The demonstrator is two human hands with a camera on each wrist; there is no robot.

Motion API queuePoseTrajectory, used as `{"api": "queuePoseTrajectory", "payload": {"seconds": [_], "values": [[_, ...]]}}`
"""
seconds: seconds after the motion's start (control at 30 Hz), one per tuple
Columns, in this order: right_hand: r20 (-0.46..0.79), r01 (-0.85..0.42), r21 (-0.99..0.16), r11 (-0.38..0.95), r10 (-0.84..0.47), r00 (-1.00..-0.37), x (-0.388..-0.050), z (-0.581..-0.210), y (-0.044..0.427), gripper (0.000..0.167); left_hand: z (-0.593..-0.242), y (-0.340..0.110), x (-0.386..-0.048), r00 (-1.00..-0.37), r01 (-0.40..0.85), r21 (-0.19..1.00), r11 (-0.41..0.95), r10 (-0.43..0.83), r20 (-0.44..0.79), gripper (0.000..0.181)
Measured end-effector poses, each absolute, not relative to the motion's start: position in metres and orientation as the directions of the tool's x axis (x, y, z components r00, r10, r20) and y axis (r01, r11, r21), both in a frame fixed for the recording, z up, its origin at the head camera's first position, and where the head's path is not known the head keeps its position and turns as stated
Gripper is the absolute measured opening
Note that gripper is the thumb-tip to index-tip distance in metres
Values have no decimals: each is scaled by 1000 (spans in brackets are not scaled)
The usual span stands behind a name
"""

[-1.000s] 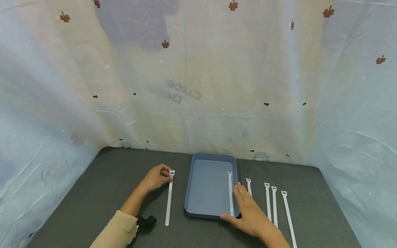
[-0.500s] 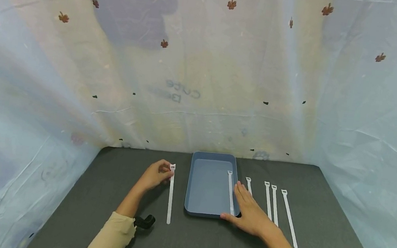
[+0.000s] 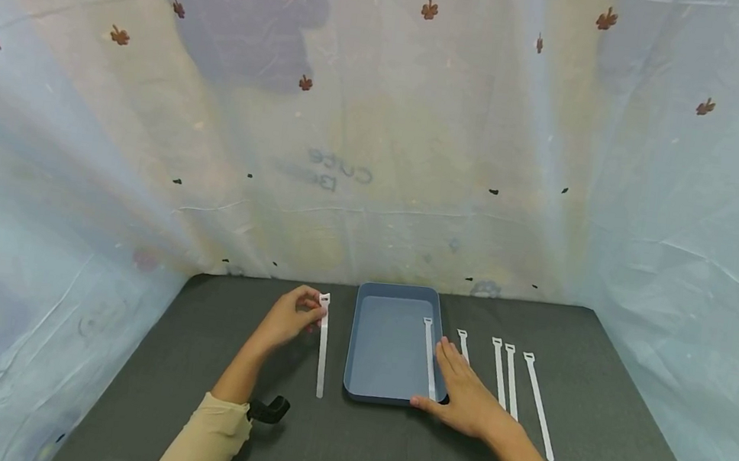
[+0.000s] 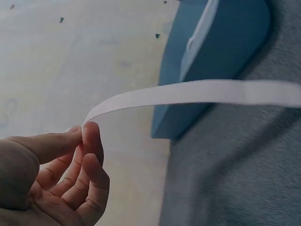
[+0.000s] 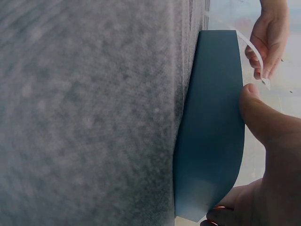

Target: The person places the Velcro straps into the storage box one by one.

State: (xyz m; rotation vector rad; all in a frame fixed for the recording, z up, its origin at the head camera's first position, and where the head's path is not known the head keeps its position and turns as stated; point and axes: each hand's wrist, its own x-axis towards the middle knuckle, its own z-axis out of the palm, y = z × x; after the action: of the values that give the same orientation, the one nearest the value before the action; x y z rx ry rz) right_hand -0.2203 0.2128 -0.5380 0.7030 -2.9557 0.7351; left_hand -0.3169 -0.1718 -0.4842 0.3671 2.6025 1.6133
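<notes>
In the head view my left hand (image 3: 288, 318) pinches a white cable strap (image 3: 322, 355) near its slotted head, left of the tray. The strap hangs down toward me, and in the left wrist view the strap (image 4: 197, 93) arches out from between thumb and fingers, raised off the table. A shallow blue tray (image 3: 383, 399) stands in the middle, holding another white strap (image 3: 428, 357) along its right side. My right hand (image 3: 469, 400) rests at the tray's near right corner, fingers straight along the right rim and thumb on the near rim.
Right of the tray lie several more white straps (image 3: 537, 405), one partly hidden by my right hand. Dark grey cloth (image 3: 342, 450) covers the table. A pale printed curtain (image 3: 375, 239) hangs behind the back edge and at both sides.
My left hand has risen and moved slightly away from me, lifting the pinched strap; its lower end has come up and a little right. My right hand and the tray have stayed put.
</notes>
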Motion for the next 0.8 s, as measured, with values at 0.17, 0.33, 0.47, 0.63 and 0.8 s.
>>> {"api": "queuePoseTrajectory", "payload": {"seconds": [0.17,0.33,0.47,0.63,0.8], "values": [[119,-425,-446,788,-418,-900,-220,-538,212,118,-469,-168,-314,-969,183,893,410,227,94,28],[107,-420,-446,790,-418,-902,-220,-537,212,118,-454,-163,-312,-962,217,895,389,239,129,27],[100,-416,-446,792,-418,-903,-220,-536,213,118,-444,-159,-312,-958,231,899,372,247,144,30],[94,-411,-449,793,-416,-904,-218,-534,212,118,-431,-150,-310,-955,238,910,341,255,154,33],[101,-414,-449,792,-416,-904,-219,-534,211,118,-424,-136,-309,-945,252,920,301,282,167,30]]}}
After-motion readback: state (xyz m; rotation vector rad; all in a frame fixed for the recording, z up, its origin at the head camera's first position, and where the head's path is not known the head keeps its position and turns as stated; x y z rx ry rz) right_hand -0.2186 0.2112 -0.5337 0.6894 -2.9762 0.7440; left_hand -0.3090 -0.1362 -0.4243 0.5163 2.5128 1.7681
